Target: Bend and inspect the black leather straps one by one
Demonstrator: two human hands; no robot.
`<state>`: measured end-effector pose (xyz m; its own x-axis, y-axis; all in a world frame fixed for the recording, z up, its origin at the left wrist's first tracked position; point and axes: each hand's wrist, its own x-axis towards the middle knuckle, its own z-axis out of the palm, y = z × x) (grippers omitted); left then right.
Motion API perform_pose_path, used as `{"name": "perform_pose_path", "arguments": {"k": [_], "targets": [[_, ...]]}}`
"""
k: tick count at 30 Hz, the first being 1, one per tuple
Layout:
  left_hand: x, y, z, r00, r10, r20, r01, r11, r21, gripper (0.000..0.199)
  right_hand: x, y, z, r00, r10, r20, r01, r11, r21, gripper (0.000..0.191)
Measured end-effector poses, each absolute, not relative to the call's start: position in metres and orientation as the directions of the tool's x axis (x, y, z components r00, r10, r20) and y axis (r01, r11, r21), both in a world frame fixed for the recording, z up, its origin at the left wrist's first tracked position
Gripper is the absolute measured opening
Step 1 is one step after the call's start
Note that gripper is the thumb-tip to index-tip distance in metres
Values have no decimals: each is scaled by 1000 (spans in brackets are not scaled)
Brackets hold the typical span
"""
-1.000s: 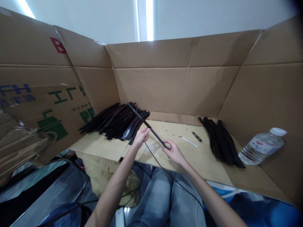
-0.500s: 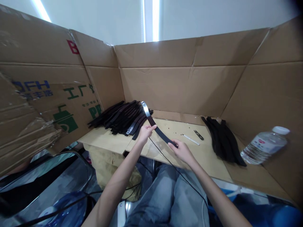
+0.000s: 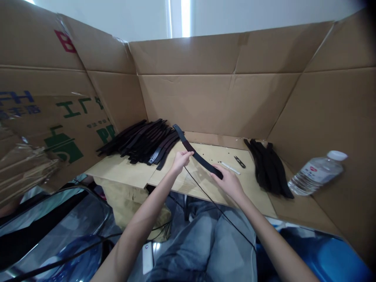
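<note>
A long, curved black strip (image 3: 202, 161) is held up over the table's front part, slanting from upper left down to the right. My left hand (image 3: 181, 160) pinches it near its middle, thumb on top. Around its lower right end my right hand (image 3: 227, 179) is closed, hiding part of that end. The strip's far end rises free near a pile of similar black strips (image 3: 141, 141) on the left of the table. Beyond my right hand lie a white pen-like stick (image 3: 230, 168) and small black thread snips (image 3: 240, 161).
Several more black strips (image 3: 267, 168) lie at the right, beside a tilted clear water bottle (image 3: 317, 172). Cardboard walls (image 3: 188, 94) enclose the wooden table (image 3: 117, 172) on the left, back and right. A black cable (image 3: 211, 201) hangs below my hands.
The strip has turned a little in my hands, so its far end now looks dark instead of shining silver. The view has shifted slightly; both hands keep their hold.
</note>
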<state>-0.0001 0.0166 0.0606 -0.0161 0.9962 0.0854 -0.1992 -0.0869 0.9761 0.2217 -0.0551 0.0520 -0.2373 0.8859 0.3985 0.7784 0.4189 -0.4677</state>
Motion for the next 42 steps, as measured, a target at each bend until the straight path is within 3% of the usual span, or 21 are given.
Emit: {"name": "perform_pose_path", "arguments": {"k": [9, 19, 23, 25, 28, 30, 32, 35, 37, 40, 42], "targets": [[13, 28, 67, 123, 985, 119, -209, -92, 974, 21, 227, -59, 50, -202, 848, 490, 965, 258, -48, 36], [-5, 60, 57, 6, 993, 120, -269, -114, 956, 22, 191, -22, 38, -229, 874, 428, 963, 267, -30, 37], [-7, 86, 56, 26, 994, 103, -334, -88, 938, 28, 188, 7, 39, -221, 870, 442, 935, 318, -159, 37], [-9, 96, 57, 70, 993, 96, -364, -64, 929, 33, 189, 21, 40, -200, 871, 449, 866, 371, -334, 36], [-15, 108, 57, 134, 987, 84, -395, -24, 918, 38, 186, 40, 38, -191, 887, 419, 602, 444, -664, 37], [-22, 115, 56, 159, 984, 83, -407, -11, 913, 37, 181, 50, 34, -216, 925, 313, 390, 376, -841, 42], [-28, 120, 52, 159, 984, 85, -421, -10, 907, 36, 173, 57, 30, -258, 960, 107, 239, 171, -956, 50], [-34, 125, 45, 80, 989, 125, -364, -88, 927, 40, 163, 64, 24, -344, 928, -142, 53, -131, -990, 52], [-34, 126, 41, 12, 989, 144, -289, -134, 948, 38, 160, 66, 22, -400, 902, -163, 22, -168, -985, 52], [-33, 126, 37, -81, 988, 133, -220, -148, 964, 36, 166, 67, 17, -342, 940, -11, 218, 68, -974, 37], [-32, 125, 37, -126, 986, 108, -193, -131, 972, 37, 175, 67, 11, -247, 944, 220, 449, 313, -837, 38]]}}
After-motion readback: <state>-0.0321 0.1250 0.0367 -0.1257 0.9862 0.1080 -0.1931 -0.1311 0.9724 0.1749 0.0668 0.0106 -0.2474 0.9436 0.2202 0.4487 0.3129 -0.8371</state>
